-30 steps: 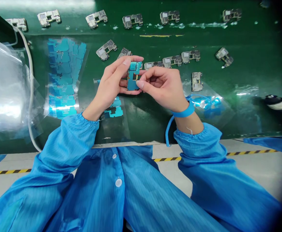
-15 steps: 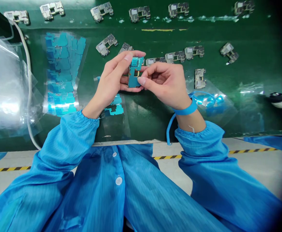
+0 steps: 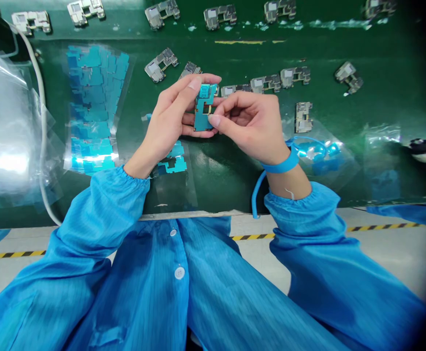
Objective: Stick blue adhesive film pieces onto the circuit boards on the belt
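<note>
My left hand (image 3: pixel 172 109) holds a small phone circuit board (image 3: pixel 203 123) upright, the thumb at its upper left edge and the fingers behind it. Blue film covers much of the board's face, around a notch in the middle. At the board's lower right edge, my right hand (image 3: pixel 247 122) is closed, its thumb and index finger pinching there. Whether a piece of film is also between those fingertips, I cannot tell. Below my left wrist lies a clear sheet with a few blue film pieces (image 3: pixel 176 163).
A clear sheet of blue film cutouts (image 3: pixel 90 114) lies left, beside a white cable (image 3: pixel 43 102) and plastic bags (image 3: pixel 4 131). Several bare boards (image 3: pixel 266 84) lie beyond my hands, with another row (image 3: pixel 220 17) along the far side. A blue coiled cord (image 3: pixel 259 192) runs from my right wristband.
The far row of boards has shifted to the right. My hands and the held board keep nearly the same pose, with the view tilted very slightly.
</note>
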Demonstrator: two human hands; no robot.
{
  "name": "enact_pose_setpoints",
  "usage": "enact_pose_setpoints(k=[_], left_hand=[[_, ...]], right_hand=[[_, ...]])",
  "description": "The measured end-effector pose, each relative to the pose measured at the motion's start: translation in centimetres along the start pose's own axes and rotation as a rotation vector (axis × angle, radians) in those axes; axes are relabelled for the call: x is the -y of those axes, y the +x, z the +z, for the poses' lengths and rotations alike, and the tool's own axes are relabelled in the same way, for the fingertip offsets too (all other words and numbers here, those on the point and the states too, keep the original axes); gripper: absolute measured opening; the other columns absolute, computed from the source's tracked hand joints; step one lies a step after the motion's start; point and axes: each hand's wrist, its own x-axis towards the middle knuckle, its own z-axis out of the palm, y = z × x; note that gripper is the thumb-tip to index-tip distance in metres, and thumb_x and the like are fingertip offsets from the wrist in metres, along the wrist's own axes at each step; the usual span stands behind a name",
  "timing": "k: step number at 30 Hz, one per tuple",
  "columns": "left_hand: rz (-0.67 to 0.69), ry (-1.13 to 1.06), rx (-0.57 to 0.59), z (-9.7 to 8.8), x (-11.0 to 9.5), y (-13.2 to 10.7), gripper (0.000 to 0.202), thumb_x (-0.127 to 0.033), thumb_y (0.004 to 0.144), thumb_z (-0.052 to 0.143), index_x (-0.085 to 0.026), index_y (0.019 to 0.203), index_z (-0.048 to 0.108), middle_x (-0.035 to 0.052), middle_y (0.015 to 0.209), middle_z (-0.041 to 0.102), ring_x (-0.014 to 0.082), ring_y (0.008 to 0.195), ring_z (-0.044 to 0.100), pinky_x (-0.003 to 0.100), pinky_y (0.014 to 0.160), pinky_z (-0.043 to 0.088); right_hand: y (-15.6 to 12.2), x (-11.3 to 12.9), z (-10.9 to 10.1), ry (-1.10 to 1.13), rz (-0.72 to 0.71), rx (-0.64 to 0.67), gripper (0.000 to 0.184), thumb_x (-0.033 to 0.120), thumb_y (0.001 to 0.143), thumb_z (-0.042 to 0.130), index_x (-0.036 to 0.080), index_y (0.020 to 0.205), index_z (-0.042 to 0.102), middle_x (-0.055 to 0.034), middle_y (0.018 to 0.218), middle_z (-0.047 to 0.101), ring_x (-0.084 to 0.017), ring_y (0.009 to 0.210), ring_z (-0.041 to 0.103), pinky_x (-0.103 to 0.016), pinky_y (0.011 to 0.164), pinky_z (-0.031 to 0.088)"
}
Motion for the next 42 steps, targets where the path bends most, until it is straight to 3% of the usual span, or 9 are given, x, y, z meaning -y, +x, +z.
enact_pose_setpoints(k=[7, 17, 28, 35, 42], left_hand=[[-0.009, 0.048, -0.010, -0.13, 0.33, 0.16, 0.036, -0.051, 0.111, 0.058, -0.025, 0.131, 0.075, 0.0045, 0.123, 0.087, 0.0278, 0.094, 0.087, 0.040, 0.078, 0.077], [0.005, 0.075, -0.017, -0.26, 0.70, 0.33, 0.041, -0.055, 0.110, 0.059, -0.024, 0.132, 0.074, 0.0032, 0.114, 0.086, 0.0250, 0.092, 0.087, 0.030, 0.076, 0.073], [0.007, -0.036, 0.001, -0.29, 0.38, 0.21, 0.032, -0.043, 0.113, 0.059, -0.020, 0.128, 0.076, 0.0057, 0.112, 0.088, 0.0255, 0.088, 0.087, 0.040, 0.076, 0.079], [-0.038, 0.088, -0.032, -0.50, 0.53, 0.33, 0.040, -0.061, 0.106, 0.062, -0.031, 0.129, 0.077, 0.0035, 0.117, 0.089, 0.0300, 0.103, 0.087, 0.046, 0.085, 0.080], [-0.028, 0.162, -0.021, -0.57, 0.65, 0.30, 0.038, -0.056, 0.105, 0.069, -0.032, 0.134, 0.075, 0.0051, 0.125, 0.087, 0.0290, 0.107, 0.088, 0.042, 0.085, 0.078]], right_hand=[[0.01, 0.07, -0.03, -0.011, 0.004, -0.002, 0.057, 0.076, 0.077, 0.096, 0.025, 0.079, 0.072, -0.0051, 0.083, 0.073, -0.034, 0.117, 0.080, -0.044, 0.088, 0.074], [-0.04, -0.06, -0.16, -0.002, 0.028, 0.000, 0.054, 0.071, 0.079, 0.098, 0.024, 0.082, 0.071, -0.0058, 0.089, 0.076, -0.032, 0.115, 0.080, -0.041, 0.089, 0.072], [0.13, -0.24, -0.35, -0.020, 0.008, 0.027, 0.056, 0.074, 0.079, 0.096, 0.024, 0.081, 0.072, -0.0050, 0.085, 0.073, -0.031, 0.112, 0.080, -0.043, 0.089, 0.073], [0.28, -0.07, -0.61, -0.011, 0.036, 0.036, 0.055, 0.070, 0.076, 0.100, 0.026, 0.082, 0.068, -0.0035, 0.083, 0.073, -0.030, 0.110, 0.080, -0.043, 0.092, 0.075], [0.28, 0.07, -0.71, -0.044, 0.003, 0.068, 0.054, 0.070, 0.079, 0.098, 0.025, 0.081, 0.069, -0.0038, 0.082, 0.074, -0.030, 0.114, 0.080, -0.041, 0.092, 0.073]])
